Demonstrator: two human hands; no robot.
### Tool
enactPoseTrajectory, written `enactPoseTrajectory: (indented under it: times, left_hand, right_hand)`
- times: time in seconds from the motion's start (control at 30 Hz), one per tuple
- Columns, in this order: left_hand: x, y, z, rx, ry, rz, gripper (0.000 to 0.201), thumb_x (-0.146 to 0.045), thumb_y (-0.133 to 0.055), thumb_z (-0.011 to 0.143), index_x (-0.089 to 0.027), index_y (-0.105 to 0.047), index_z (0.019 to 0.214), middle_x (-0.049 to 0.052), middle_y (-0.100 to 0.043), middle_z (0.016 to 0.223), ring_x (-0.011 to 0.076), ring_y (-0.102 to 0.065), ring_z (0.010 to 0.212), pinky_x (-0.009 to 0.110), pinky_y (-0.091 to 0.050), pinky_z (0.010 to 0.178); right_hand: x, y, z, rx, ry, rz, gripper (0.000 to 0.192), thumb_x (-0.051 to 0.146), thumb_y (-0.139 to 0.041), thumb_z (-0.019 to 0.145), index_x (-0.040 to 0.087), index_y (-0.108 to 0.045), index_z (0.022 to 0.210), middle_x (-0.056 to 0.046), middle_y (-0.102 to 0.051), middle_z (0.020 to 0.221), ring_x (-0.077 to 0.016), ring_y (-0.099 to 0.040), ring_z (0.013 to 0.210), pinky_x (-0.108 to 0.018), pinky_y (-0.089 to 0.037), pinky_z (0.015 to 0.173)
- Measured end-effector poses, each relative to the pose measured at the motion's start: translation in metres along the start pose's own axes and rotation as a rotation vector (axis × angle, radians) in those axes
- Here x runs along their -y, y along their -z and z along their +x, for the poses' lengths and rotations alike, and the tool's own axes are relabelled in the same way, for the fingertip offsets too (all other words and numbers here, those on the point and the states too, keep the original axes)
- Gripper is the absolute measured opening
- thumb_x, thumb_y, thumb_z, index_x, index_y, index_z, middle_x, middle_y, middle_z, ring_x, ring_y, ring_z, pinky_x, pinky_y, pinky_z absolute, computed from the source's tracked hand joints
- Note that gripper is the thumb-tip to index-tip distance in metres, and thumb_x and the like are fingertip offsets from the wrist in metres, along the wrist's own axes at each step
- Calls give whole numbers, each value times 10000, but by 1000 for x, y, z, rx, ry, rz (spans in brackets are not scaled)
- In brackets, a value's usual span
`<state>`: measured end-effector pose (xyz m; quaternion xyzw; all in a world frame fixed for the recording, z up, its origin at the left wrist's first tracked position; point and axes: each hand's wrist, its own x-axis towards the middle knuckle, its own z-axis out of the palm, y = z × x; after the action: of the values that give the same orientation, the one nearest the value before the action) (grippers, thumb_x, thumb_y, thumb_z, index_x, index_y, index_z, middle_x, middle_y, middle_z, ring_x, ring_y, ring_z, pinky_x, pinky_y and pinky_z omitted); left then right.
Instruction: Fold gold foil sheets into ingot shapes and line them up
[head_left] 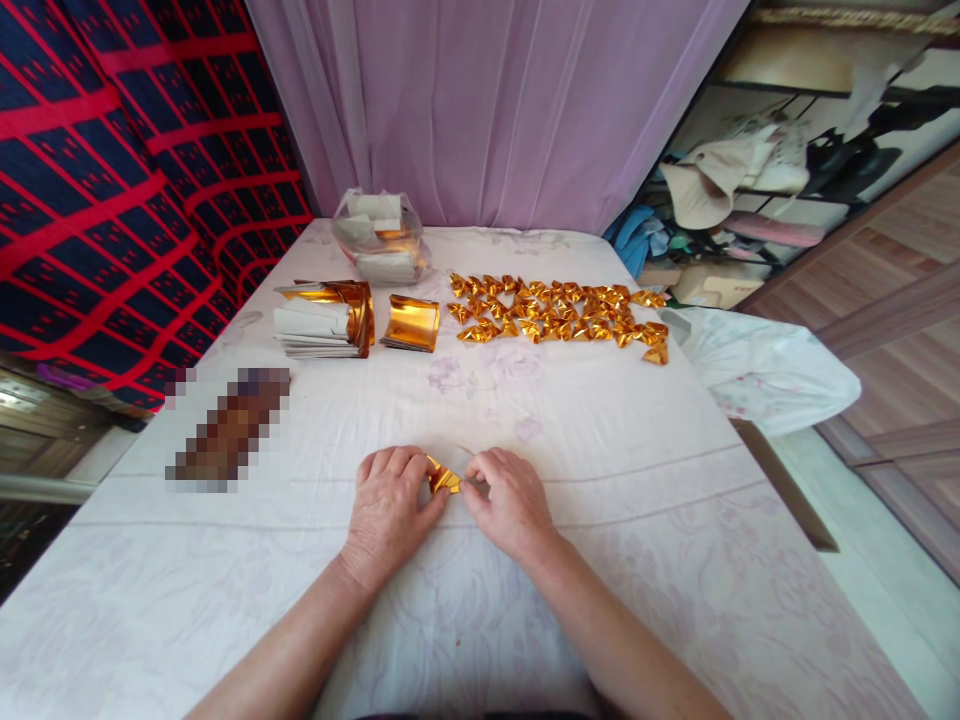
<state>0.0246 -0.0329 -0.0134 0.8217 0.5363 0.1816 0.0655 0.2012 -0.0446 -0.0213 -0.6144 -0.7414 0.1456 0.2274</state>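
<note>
One foil (444, 478) is held by left hand (388, 503) and right hand (514, 500).
Its sides are pinched between nearly closed fingers.

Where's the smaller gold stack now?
In the head view, slightly left of centre, the smaller gold stack lies between the larger stack and the folded gold pieces.

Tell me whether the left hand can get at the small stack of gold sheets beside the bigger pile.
Probably yes: only tablecloth shows between the left hand and the small stack of gold sheets. However, its fingers are on the gold piece, so it would likely need to let go first.
</note>
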Motion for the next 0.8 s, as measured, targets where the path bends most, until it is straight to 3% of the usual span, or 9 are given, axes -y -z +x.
enactPoseTrajectory:
  times: [0.47, 0.6, 0.8]
  left_hand:
    - [0, 1, 0, 17, 16, -20, 116, -293, -655, 803, -222, -599, 877, 42, -641, 956, 250, -561, 943, 426, -390, 872]
    - [0, 2, 1, 34, 22, -23, 144, -326, -661, 806, -216, -602, 879, 42, -637, 960, 255, -560, 948, 429, -390, 869]
    - [2, 2, 1, 39, 19, -49, 112, -282, -653, 809, -221, -603, 888, 34, -634, 967, 247, -557, 954, 420, -385, 873]
  right_hand:
    - [3, -1, -6, -33, 47, -98, 54, 186, -647, 804, 197, -595, 796, -8, -615, 785, -182, -563, 791, -309, -336, 722]
    - [6, -3, -6, -31, 8, -137, 102, 279, -667, 811, 200, -601, 804, -18, -619, 794, -199, -571, 816, -322, -333, 726]
    - [7, -2, -4, -18, -6, -118, 69, 236, -665, 797, 206, -602, 802, -12, -626, 795, -199, -578, 817, -322, -332, 723]
